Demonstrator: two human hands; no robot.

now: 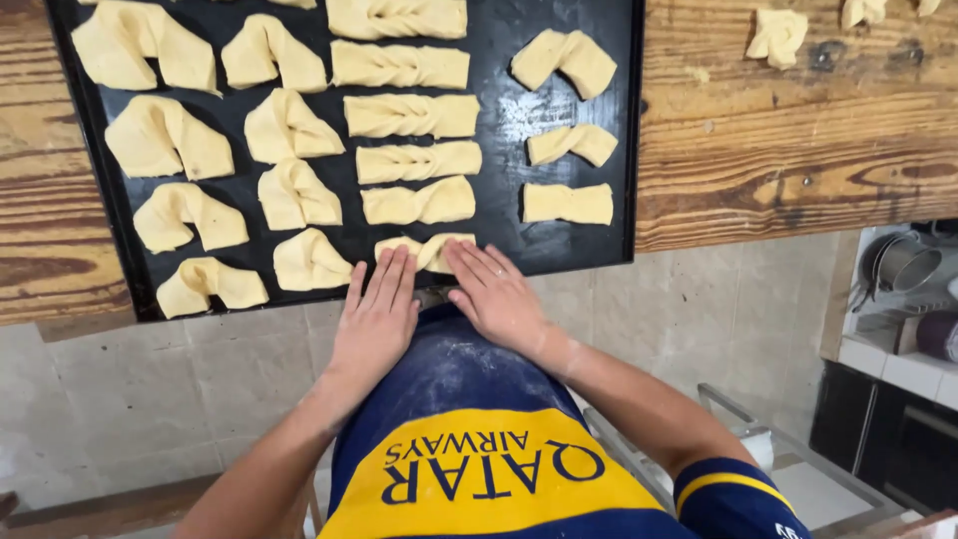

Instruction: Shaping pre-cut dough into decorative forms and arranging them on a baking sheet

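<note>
We rest both hands flat, fingers spread, gripping nothing: our left hand (377, 317) and right hand (496, 296) touch the nearest dough piece (427, 251) at the black tray's (589, 245) near edge on the wooden counter (788, 150).

Wooden table (798, 150) (pots (903, 262) at right)

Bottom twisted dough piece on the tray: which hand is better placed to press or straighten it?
Probably the right hand. Its fingertips lie on the dough piece, over its right half, while the left hand only meets its left end. Both hands lie flat at the tray edge.
</note>
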